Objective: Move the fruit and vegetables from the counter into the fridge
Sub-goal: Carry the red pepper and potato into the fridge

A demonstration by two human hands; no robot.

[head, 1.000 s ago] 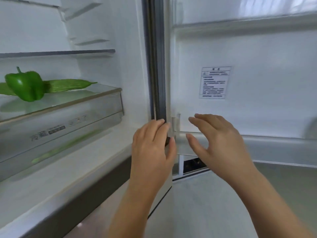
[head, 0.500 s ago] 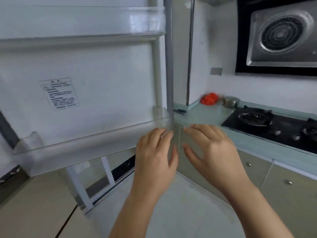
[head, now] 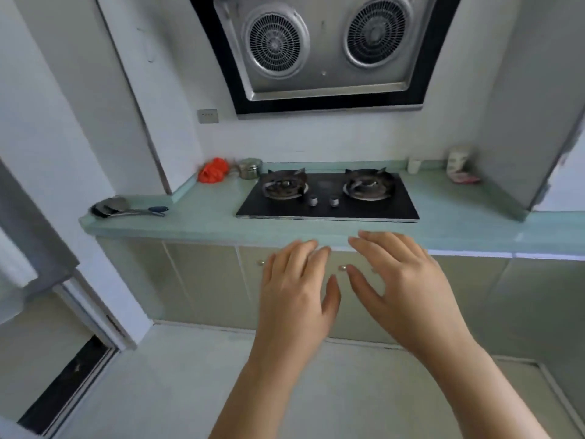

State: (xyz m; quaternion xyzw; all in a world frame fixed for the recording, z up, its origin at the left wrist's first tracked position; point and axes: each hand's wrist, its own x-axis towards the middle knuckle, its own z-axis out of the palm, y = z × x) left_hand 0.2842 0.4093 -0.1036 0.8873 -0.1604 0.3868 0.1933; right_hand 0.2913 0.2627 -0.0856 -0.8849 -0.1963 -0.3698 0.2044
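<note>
My left hand [head: 296, 289] and my right hand [head: 402, 286] are held side by side in front of me, palms down, fingers spread, both empty. They hover before the front edge of the pale green counter [head: 202, 223]. No fruit or vegetable shows on the counter in this view. A corner of the fridge door [head: 22, 258] is at the far left edge; the fridge's inside is out of view.
A black two-burner gas hob [head: 327, 196] is set into the counter under an extractor hood [head: 319, 49]. A red bag [head: 213, 170] and a metal pot [head: 250, 168] stand at the back left, ladles [head: 126, 209] at the left end, cabinets [head: 205, 280] below.
The view has swung right, from the fridge interior with a green pepper and cucumber, past the door, to the counter and hob. Both hands stayed open and empty in front of me.
</note>
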